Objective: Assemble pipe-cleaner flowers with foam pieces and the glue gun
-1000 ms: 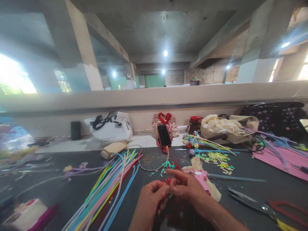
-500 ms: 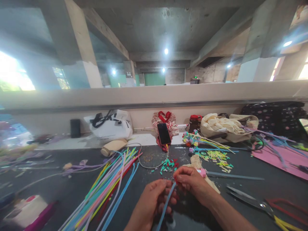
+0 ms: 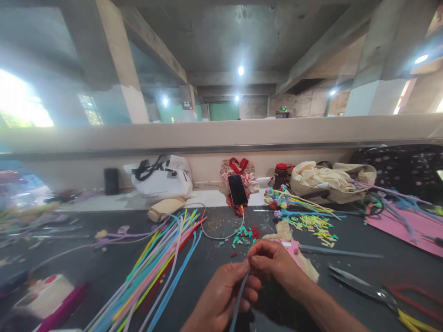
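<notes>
A blue pipe cleaner [image 3: 239, 297] runs down from the pinched fingertips of my left hand [image 3: 226, 288] and passes in front of its curled lower fingers. My right hand [image 3: 273, 260] is closed at the top end of that strip, thumb against forefinger, around a small red piece [image 3: 249, 261] mostly hidden by the fingertips. Both hands' fingertips meet above the dark table. Just beyond them lie small green and red cut pieces [image 3: 244, 236]. A pink block [image 3: 291, 248] on a cream cloth [image 3: 309, 267] sits beside my right hand.
Long coloured pipe cleaners [image 3: 152, 272] lie left of my hands. Large scissors [image 3: 363, 283] rest at the right. Behind are a phone [image 3: 237, 190] on a cable, a white bag [image 3: 162, 177], finished-looking small flowers [image 3: 277, 198], yellow pieces [image 3: 313, 222] and a pink sheet [image 3: 404, 226].
My left fingertips have come up against the right ones and now pinch the strip's top. A red piece now lies on the table just beyond my hands. The view has shifted slightly.
</notes>
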Demonstrator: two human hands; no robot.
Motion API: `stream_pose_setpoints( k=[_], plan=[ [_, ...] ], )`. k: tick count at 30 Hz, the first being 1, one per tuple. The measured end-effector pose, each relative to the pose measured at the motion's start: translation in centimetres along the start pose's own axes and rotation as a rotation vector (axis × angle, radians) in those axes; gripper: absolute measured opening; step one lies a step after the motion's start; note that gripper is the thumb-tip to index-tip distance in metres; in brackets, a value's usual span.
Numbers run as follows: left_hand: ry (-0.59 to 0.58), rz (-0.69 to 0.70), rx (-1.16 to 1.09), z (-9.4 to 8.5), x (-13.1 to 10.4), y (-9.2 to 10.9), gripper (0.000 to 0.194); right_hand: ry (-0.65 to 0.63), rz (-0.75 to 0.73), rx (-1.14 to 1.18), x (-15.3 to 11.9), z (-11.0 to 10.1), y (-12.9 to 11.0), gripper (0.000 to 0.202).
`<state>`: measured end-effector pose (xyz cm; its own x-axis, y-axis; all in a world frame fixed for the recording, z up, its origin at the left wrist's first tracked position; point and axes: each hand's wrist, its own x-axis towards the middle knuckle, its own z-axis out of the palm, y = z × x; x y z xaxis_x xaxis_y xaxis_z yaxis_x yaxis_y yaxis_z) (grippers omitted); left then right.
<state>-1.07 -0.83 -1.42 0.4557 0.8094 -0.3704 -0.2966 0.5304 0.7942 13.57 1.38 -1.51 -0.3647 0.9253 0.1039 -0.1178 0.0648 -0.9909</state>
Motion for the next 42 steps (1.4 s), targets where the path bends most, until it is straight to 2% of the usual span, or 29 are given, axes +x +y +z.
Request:
stream_pose_setpoints(
  k=[4, 13, 18, 24, 30, 36, 40, 42],
  plan=[
    [0.052, 0.005, -0.027, -0.1, 0.3, -0.1, 0.023, -0.019, 0.014, -0.009, 0.0, 0.1, 0.1, 0.015],
    [0.081, 0.046, -0.018, -0.2, 0.7, -0.5, 0.022, 0.021, 0.085, 0.073, -0.3, 0.7, 0.3, 0.016],
    [0.105, 0.092, 0.002, -0.2, 0.9, -0.5, 0.022, 0.015, 0.054, 0.144, -0.1, 0.8, 1.1, 0.018],
    [0.126, 0.096, -0.031, -0.1, 0.4, 0.0, 0.019, 0.048, 0.089, 0.21, 0.2, 0.2, 0.6, 0.031],
    [0.103, 0.052, -0.068, -0.3, 0.3, 0.1, 0.015, 0.008, 0.15, 0.178, 0.2, -0.1, 0.4, 0.027],
    [0.077, 0.053, 0.008, -0.5, 0.4, 0.0, 0.019, -0.107, 0.1, 0.114, -0.1, 0.0, 0.3, 0.026],
    [0.064, 0.084, 0.077, -0.1, 0.0, 0.4, 0.025, -0.093, 0.093, 0.108, -0.1, -0.2, 0.3, 0.019],
    [0.096, 0.091, 0.092, 0.2, -0.3, 0.7, 0.028, -0.085, 0.08, 0.109, 0.0, -0.3, 0.3, 0.017]
  ],
)
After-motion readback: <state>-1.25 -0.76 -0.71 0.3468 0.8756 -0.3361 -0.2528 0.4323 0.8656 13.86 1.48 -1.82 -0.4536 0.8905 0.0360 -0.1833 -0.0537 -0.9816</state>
